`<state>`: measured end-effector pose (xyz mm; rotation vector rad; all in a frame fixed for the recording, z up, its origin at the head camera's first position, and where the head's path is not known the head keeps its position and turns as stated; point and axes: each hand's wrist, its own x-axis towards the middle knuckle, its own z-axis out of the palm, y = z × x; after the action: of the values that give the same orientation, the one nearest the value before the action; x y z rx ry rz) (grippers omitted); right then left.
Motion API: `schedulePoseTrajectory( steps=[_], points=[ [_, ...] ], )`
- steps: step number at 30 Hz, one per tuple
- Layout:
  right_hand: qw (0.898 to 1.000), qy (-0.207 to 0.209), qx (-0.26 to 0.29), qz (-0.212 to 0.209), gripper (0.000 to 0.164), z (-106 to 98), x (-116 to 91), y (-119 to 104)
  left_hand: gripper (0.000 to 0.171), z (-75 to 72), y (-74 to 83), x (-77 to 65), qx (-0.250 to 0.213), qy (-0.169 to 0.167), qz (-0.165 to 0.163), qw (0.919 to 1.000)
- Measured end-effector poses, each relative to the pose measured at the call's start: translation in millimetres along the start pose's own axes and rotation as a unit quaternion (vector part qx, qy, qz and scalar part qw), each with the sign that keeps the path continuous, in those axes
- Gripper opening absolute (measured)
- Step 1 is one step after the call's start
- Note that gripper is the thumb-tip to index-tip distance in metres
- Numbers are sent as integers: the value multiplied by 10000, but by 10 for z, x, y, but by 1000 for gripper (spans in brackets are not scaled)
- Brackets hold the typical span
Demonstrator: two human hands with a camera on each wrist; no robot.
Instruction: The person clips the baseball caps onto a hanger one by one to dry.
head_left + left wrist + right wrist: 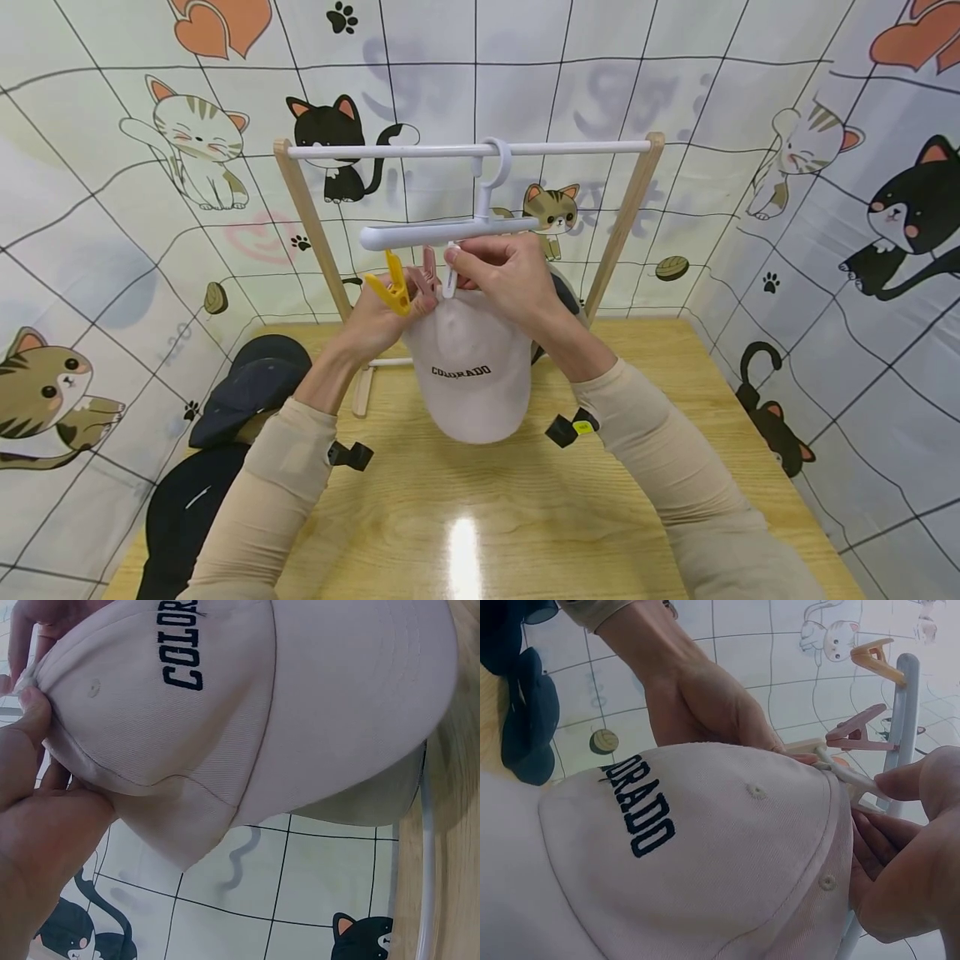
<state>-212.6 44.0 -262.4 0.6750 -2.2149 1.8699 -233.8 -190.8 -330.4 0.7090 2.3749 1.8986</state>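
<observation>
A pale baseball cap (pixel 472 375) with dark COLORADO lettering hangs brim down below a clip hanger (pixel 442 233). My left hand (pixel 378 317) pinches the top of its crown, beside a yellow clothespin (pixel 393 287) and a pink clothespin (pixel 427 271). In the right wrist view, the fingers of that hand are partly hidden behind the cap. With thumb and fingers my right hand (pixel 517 275) pinches a white clothespin (pixel 450 279), its end right at the crown's fabric (pixel 810 761). The left wrist view shows my left thumb (pixel 34 712) against the crown.
The hanger hooks over a white rod (pixel 412 152) on a wooden-legged rack (pixel 626 217). A dark cap (pixel 566 296) shows behind the pale one. More dark caps (pixel 255 375) lie along the table's left side. Patterned curtain (pixel 750 275) surrounds the wooden table (pixel 540 517).
</observation>
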Motion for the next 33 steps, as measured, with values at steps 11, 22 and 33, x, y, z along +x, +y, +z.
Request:
schedulePoseTrajectory(
  steps=[11,22,33],
  points=[
    [10000,32,-31,39,19,-7,4,-4,57,27,30,6,-46,78,22,10000],
    [9998,82,-166,27,18,-14,3,-15,45,38,64,23,153,235,14,9996],
    [9998,122,-168,-38,18,-6,-4,-10,41,47,38,44,186,226,346,9990]
  ],
)
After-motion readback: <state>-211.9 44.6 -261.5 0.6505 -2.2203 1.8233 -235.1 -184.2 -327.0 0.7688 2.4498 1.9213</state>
